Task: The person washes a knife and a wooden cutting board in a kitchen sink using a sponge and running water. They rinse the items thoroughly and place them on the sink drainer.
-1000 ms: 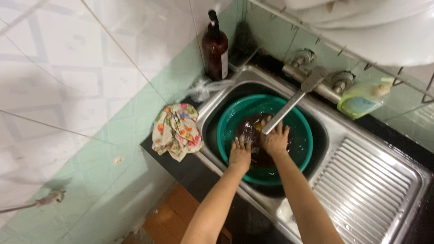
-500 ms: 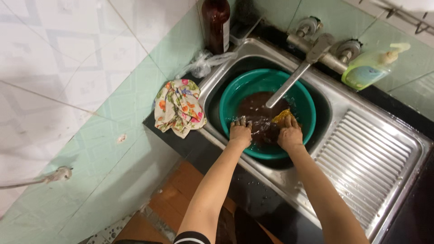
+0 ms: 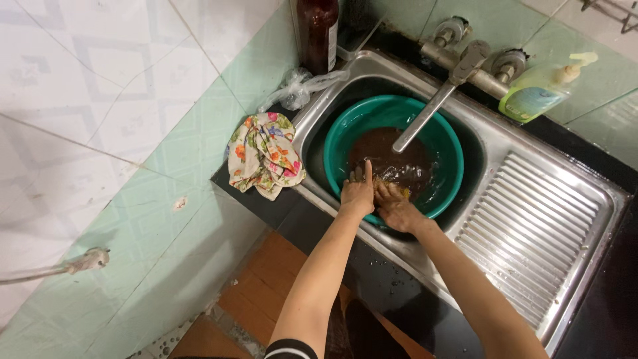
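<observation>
Both my hands were down at the near rim of the teal basin point(image 3: 446, 143), which sat in the steel sink point(image 3: 531, 199) under the faucet spout point(image 3: 425, 119). L hand point(image 3: 357, 193) lay flat, fingers spread open, tips pointing away into the brown water point(image 3: 385, 156). R hand point(image 3: 397, 206) touched it just to the right, fingers curled over smth yellowish, prob. a sponge point(image 3: 405, 193); can't tell for sure. Floral cloth point(image 3: 264, 154) lay left on the counter.

A floral cloth point(image 3: 266, 154) lies on the dark counter left of the hands. A brown bottle point(image 3: 318, 32) and crumpled plastic bag point(image 3: 297, 90) sit beyond them; a soap dispenser point(image 3: 541, 90) stands far right.
</observation>
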